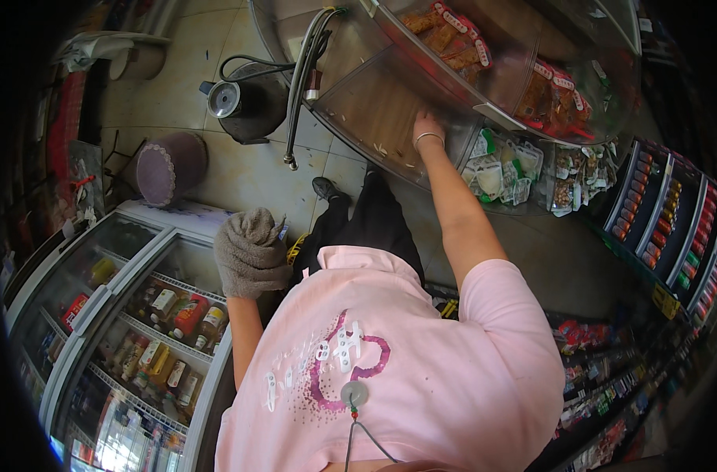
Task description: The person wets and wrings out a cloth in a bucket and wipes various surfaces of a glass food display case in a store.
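Note:
My right hand (427, 128), with a bangle at the wrist, reaches into a clear-walled compartment of a curved display stand (388, 112). Its fingers are against the brown compartment floor, and whether they pinch something cannot be told. Pale seed-like bits (381, 150) lie on that floor, left of the hand. On the left, a grey-brown cloth (251, 253) is bunched around my left hand, which it hides. Small green and white packets (500, 168) fill the neighbouring compartment on the right.
Above stands a clear tier with red-topped snack packs (452, 44). Metal hoses (299, 88) hang beside the stand. A purple stool (172, 168) and a dark round stool with a cup (224, 99) are at left. A glass-door drinks cooler (152, 330) stands lower left, a can rack (665, 218) right.

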Motion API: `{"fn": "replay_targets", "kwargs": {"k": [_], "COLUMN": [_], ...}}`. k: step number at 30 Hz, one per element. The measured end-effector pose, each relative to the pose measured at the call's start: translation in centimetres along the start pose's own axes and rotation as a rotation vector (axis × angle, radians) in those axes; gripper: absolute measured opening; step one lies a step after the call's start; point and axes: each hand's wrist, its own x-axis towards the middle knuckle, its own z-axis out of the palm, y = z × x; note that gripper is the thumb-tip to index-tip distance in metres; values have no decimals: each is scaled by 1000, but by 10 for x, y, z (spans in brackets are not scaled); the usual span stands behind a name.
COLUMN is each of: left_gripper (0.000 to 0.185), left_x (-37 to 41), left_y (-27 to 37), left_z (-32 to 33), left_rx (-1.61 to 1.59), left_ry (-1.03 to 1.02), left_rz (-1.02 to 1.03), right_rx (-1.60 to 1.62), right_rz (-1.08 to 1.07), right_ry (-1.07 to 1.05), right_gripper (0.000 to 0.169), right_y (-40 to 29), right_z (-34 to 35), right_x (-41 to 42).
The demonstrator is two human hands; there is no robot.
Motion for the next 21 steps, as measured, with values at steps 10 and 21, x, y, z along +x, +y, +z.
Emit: {"fn": "replay_targets", "kwargs": {"k": [10,21], "left_gripper": [19,26], "left_x": [14,-3], "left_y": [-2,-57], "left_z": [-28,-15], "left_rx": [-192,-586], "left_ry": [40,74], "left_rz": [31,27], "right_rx": [754,791], "right_rz": [-373,470], "right_ry": [455,-73], "right_gripper": [10,29], "right_y": [0,137], "right_z": [-47,119], "right_x": [-124,-342]}}
